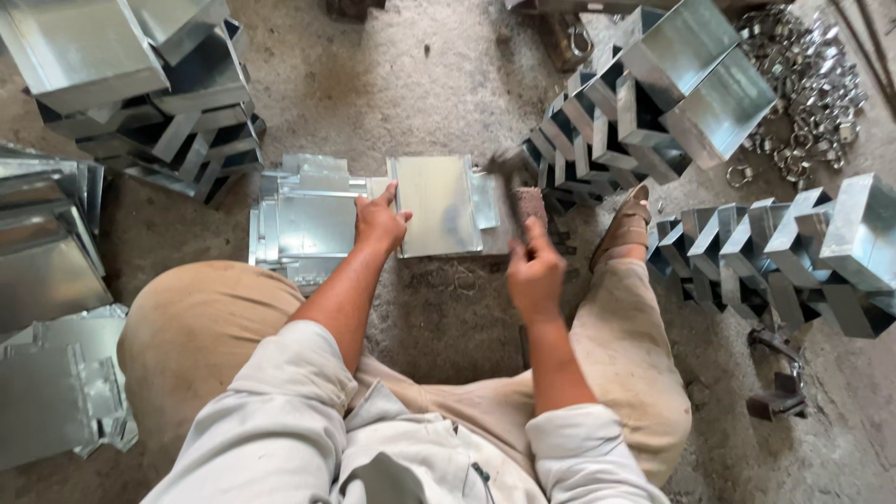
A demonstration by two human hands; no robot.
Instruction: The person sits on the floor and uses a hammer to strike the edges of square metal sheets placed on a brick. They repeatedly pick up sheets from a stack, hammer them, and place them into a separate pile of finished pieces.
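A sheet-metal workshop, with the work done on a rough concrete floor [420, 75]. Stacks of folded galvanised boxes [653, 103], flat cut metal blanks [308, 219] and a heap of metal rings [807, 103] lie all around the seated person.

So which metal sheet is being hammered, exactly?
Start at the person's bent knees on the concrete floor. Just ahead lies a flat metal sheet, pinned by the left hand. Unlike the folded boxes around it, it lies flat, alone under the hammer.
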